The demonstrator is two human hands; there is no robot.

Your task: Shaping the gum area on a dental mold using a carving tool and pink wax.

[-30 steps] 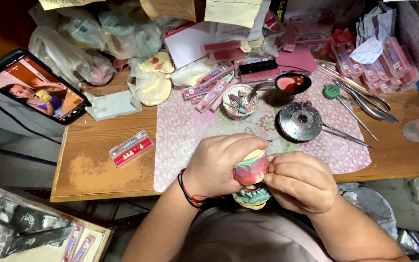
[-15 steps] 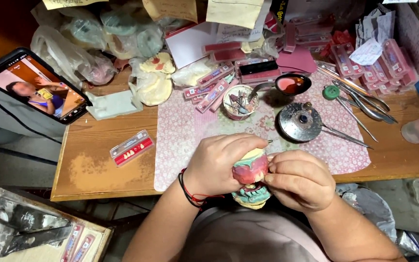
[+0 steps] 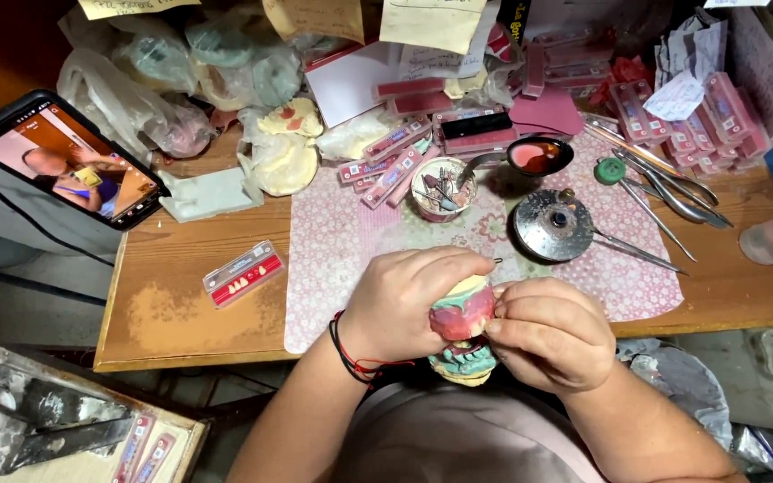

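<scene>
Dental model [image 3: 463, 326], pink wax over cream and teal plaster, sits between both hands just off the near edge of the table [image 3: 181, 313], close to my chest. My left hand [image 3: 404, 300] wraps around its left side and top, fingers curled over it, clenched on the model. My right hand [image 3: 552, 331] presses in from the right, fingertips pinched at the pink wax; can't tell if anything small is held between them. Red and black cord bracelet [image 3: 351, 349] on the left wrist.

Behind the hands, a pink patterned mat [image 3: 342, 241] covers the middle of the table. On it: a small cup [image 3: 437, 190] full of bits, a round metal lid [image 3: 552, 224] with a thin tool touching it, a spoon [image 3: 534, 156] with pink wax in the bowl. Metal tools [image 3: 664, 192] lie to the right of the lid. A tooth card [image 3: 243, 273] lies on bare wood, left of the mat. Phone [image 3: 69, 161] with lit screen hangs off the far left corner. Bags with plaster casts [image 3: 284, 152] and more tooth cards [image 3: 386, 165] pile along the back. Lower left, a tray [image 3: 11, 420] with dark tools, well apart from the hands.
</scene>
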